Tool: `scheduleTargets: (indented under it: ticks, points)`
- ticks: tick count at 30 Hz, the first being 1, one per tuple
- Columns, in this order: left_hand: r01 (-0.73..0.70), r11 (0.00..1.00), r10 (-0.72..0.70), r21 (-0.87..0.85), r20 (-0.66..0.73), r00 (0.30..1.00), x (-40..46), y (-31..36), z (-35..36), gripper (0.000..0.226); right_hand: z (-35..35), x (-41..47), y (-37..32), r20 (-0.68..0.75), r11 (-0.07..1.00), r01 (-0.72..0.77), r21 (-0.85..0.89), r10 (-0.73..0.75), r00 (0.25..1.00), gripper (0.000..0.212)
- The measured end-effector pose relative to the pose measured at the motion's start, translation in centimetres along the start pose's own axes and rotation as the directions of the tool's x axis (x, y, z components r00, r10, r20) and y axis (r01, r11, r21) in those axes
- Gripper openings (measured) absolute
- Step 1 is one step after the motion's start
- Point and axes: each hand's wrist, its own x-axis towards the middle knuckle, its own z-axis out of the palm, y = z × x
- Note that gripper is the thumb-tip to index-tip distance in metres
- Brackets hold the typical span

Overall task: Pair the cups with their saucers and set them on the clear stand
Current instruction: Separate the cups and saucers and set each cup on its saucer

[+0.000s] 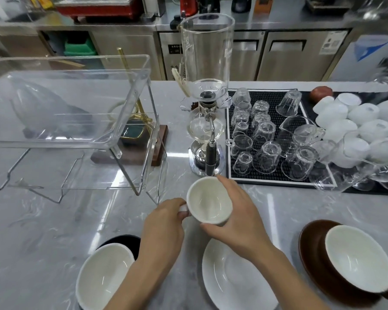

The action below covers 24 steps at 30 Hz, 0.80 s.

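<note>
Now I see the left hand [164,222] pinching the handle of the white cup [208,201] and the right hand [235,217] gripping its side, above the marble counter [54,231], beyond the white saucer [233,278].

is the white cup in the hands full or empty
Empty: the white cup is held upright, its bare white inside visible to the bottom. The left hand pinches its handle; the right hand grips its side.

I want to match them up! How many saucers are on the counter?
3. A black saucer near left under a cup, a white saucer in the middle with no cup, and a brown saucer near right under a cup.
</note>
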Motion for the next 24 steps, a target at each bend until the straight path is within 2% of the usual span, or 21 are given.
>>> scheduleTargets:
  ticks: [11,24]
  points:
    - [-0.064,0.993,0.066,-0.099,0.014,0.998,-4.7,2.2,-0.7,0.015,-2.6,-5.6,-0.5,-0.035,1.000,-0.011,0.021,0.012,0.999,0.104]
    - [-0.002,0.995,0.022,-0.099,0.201,0.979,-8.9,2.8,0.5,0.011,-4.0,-11.5,0.3,-0.006,0.991,-0.128,0.023,0.128,0.992,0.103]
